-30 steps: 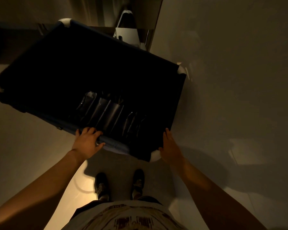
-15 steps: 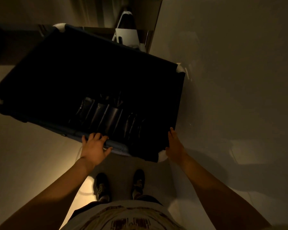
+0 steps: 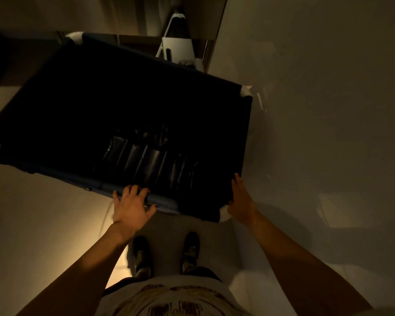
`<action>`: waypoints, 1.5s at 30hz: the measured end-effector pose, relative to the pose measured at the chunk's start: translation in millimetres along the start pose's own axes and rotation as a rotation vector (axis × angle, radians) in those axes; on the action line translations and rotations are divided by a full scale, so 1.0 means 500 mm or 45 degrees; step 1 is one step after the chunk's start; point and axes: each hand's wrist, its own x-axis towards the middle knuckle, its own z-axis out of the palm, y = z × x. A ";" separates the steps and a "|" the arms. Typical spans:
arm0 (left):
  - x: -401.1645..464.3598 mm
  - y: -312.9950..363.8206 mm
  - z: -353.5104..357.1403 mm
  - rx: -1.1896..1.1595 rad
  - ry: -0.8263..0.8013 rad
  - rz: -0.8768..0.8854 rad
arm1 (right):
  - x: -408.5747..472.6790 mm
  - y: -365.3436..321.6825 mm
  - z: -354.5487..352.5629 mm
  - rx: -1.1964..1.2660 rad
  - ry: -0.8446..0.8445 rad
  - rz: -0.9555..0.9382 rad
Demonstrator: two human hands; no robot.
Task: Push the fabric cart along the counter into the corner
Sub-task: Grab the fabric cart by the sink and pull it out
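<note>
Your left hand has loosened, fingers spread on the near rail; your right hand lies flat against the fabric cart, which has slid toward the frame's upper-left corner.

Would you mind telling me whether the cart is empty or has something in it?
Not empty: the cart holds a row of dark, upright items near the person's side. What they are is too dark to tell.

Legible text: we find none. The only lettering we can make out is a dark reddish print across the front of the pale shirt, seen upside down at the lower edge, too blurred and dim to read.
</note>
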 end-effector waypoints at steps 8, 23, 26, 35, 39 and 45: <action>0.012 -0.075 -0.006 0.019 0.026 -0.032 | 0.030 -0.058 0.012 0.106 0.026 0.035; -0.006 -0.133 -0.029 -0.099 0.072 -0.185 | 0.110 -0.181 -0.004 -0.023 -0.112 -0.032; -0.006 -0.102 -0.032 -0.142 0.093 -0.176 | 0.135 -0.186 -0.019 -0.079 -0.158 -0.085; -0.025 0.018 -0.012 -0.172 0.104 -0.240 | 0.190 -0.190 -0.054 -0.139 -0.095 -0.348; -0.040 0.061 0.009 -0.198 0.116 -0.284 | 0.218 -0.190 -0.062 -0.244 -0.135 -0.484; -0.053 0.074 0.024 -0.221 0.168 -0.370 | 0.259 -0.228 -0.067 -0.297 -0.067 -0.687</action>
